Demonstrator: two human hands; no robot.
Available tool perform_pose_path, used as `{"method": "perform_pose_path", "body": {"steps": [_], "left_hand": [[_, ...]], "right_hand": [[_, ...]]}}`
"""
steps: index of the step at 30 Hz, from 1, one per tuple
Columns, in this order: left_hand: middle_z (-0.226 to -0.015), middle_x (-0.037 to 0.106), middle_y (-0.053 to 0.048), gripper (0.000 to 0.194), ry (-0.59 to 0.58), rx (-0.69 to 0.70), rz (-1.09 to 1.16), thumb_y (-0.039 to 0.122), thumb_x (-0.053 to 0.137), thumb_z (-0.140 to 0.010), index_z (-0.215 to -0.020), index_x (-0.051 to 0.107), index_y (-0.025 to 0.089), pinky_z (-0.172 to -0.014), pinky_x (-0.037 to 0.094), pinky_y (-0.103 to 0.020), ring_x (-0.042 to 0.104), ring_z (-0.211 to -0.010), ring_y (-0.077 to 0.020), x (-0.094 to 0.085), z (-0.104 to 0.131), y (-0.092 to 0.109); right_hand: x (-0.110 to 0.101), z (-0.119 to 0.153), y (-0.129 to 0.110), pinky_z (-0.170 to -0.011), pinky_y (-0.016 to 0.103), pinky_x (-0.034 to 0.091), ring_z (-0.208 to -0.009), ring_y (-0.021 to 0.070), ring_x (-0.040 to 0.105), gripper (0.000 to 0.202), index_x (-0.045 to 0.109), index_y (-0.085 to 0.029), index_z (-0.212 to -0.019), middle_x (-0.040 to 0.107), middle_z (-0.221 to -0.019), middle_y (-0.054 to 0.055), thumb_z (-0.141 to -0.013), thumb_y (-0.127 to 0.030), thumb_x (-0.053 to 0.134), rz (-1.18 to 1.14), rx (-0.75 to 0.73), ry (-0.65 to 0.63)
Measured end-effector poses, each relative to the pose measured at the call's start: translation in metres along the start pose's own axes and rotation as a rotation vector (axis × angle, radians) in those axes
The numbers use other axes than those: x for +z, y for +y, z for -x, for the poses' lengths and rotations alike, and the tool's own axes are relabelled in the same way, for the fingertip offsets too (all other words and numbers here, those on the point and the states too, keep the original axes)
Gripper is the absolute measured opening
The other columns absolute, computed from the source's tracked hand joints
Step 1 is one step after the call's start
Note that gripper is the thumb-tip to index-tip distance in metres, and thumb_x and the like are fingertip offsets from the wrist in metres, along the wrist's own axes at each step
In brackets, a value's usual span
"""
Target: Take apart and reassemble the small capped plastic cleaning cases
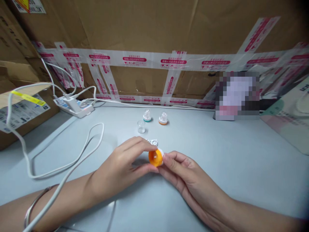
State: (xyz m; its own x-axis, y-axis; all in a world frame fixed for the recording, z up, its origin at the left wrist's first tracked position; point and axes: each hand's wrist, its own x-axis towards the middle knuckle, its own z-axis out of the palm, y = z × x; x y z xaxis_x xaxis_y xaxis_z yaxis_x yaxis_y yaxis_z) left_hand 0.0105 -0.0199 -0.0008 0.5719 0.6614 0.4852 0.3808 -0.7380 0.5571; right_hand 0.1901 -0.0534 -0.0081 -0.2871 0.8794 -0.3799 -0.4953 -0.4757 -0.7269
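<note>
Between my two hands, above the table, is a small round orange cap (154, 158) with a white part (161, 151) at its right side. Its hollow orange side faces left. My left hand (123, 161) pinches the orange rim between thumb and fingers. From the right, my right hand (188, 174) grips the white side, its thumb in front. Just behind my left fingertips lie small white patterned pieces (154, 142), partly hidden. Farther back sit a clear dome cup (141, 127), a white-topped piece with a teal base (147, 116) and another with an orange base (163, 118).
A white power strip (79, 109) with plugs stands at the back left; its white cable (84, 158) loops over the table and my left forearm. Taped cardboard boxes (145, 80) line the back. A blurred-out upright object (235, 96) leans at the back right.
</note>
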Motion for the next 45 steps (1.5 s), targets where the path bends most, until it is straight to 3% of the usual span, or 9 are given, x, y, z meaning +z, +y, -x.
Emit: {"method": "perform_pose_path", "body": {"steps": [6,13,19,25,27,29,33,38,45], "left_hand": [[-0.089,0.063,-0.007,0.023,0.016,0.045,-0.054,0.021,0.067,-0.079,-0.100,0.056,0.015,-0.077,0.049,-0.027,0.059,-0.084,-0.0163,0.002,0.003,0.001],[-0.094,0.061,-0.008,0.020,0.012,0.117,-0.152,0.015,0.058,-0.085,-0.104,0.057,0.017,-0.077,0.050,-0.028,0.059,-0.086,-0.0164,0.002,0.007,0.003],[-0.101,0.059,-0.009,0.018,-0.085,0.069,-0.095,0.012,0.054,-0.086,-0.103,0.059,0.015,-0.082,0.049,-0.022,0.059,-0.092,-0.0145,-0.003,0.005,0.005],[-0.103,0.063,-0.009,0.024,-0.045,0.057,-0.064,0.010,0.057,-0.081,-0.105,0.057,0.015,-0.085,0.048,-0.025,0.060,-0.096,-0.0162,-0.004,0.006,0.002],[-0.100,0.065,-0.009,0.025,-0.048,0.033,-0.063,0.010,0.057,-0.080,-0.105,0.058,0.015,-0.084,0.049,-0.026,0.060,-0.093,-0.0168,-0.006,0.006,0.002],[-0.097,0.065,-0.008,0.026,-0.068,-0.001,-0.047,0.010,0.058,-0.079,-0.104,0.058,0.015,-0.081,0.049,-0.027,0.061,-0.090,-0.0168,-0.008,0.005,0.002],[-0.091,0.065,-0.006,0.024,-0.138,-0.073,-0.017,0.012,0.059,-0.077,-0.102,0.060,0.013,-0.076,0.048,-0.025,0.061,-0.083,-0.0154,-0.014,0.004,0.002],[-0.086,0.065,-0.005,0.021,-0.282,-0.158,-0.036,0.011,0.058,-0.076,-0.096,0.062,0.014,-0.072,0.048,-0.024,0.060,-0.079,-0.0156,-0.013,0.005,0.001],[-0.094,0.064,-0.008,0.026,-0.292,-0.108,-0.088,0.011,0.054,-0.080,-0.105,0.061,0.015,-0.079,0.047,-0.028,0.058,-0.087,-0.0182,-0.009,0.008,-0.005]], "right_hand": [[0.000,0.001,0.000,-0.086,0.022,0.050,-0.080,0.0097,0.065,0.013,0.068,-0.015,-0.073,0.068,-0.074,0.000,-0.077,-0.027,0.069,0.049,-0.007,-0.002],[-0.001,0.002,-0.001,-0.091,0.027,0.047,-0.086,0.0132,0.064,0.016,0.068,-0.014,-0.076,0.068,-0.078,0.002,-0.079,-0.030,0.067,0.103,-0.004,-0.037],[-0.001,0.000,0.000,-0.093,0.028,0.046,-0.090,0.0146,0.064,0.014,0.068,-0.013,-0.079,0.068,-0.082,0.003,-0.081,-0.026,0.065,0.066,0.044,-0.055],[-0.003,0.003,-0.001,-0.096,0.031,0.043,-0.098,0.0158,0.060,0.011,0.067,-0.014,-0.089,0.066,-0.095,0.005,-0.083,-0.021,0.062,-0.035,0.090,-0.101],[-0.002,0.005,-0.005,-0.090,0.027,0.046,-0.093,0.0140,0.060,0.010,0.067,-0.014,-0.089,0.065,-0.094,0.005,-0.082,-0.019,0.061,-0.016,0.108,-0.120],[-0.001,0.007,-0.009,-0.072,0.020,0.049,-0.074,0.0095,0.060,0.009,0.066,-0.014,-0.085,0.064,-0.082,0.003,-0.083,-0.020,0.060,0.041,0.138,-0.157],[0.002,0.008,-0.018,-0.041,0.012,0.035,-0.042,0.0031,0.042,0.018,0.064,-0.015,-0.089,0.054,-0.057,-0.003,-0.085,-0.030,0.056,0.160,0.248,-0.257],[0.004,0.007,-0.023,-0.036,0.011,0.031,-0.036,0.0029,0.039,0.029,0.061,-0.016,-0.107,0.055,-0.052,-0.003,-0.085,-0.033,0.054,0.319,0.383,-0.261],[0.007,0.012,-0.025,-0.039,0.011,0.035,-0.038,0.0036,0.043,0.048,0.045,-0.018,-0.129,0.061,-0.057,0.000,-0.085,-0.037,0.053,0.425,0.388,-0.202]]}}
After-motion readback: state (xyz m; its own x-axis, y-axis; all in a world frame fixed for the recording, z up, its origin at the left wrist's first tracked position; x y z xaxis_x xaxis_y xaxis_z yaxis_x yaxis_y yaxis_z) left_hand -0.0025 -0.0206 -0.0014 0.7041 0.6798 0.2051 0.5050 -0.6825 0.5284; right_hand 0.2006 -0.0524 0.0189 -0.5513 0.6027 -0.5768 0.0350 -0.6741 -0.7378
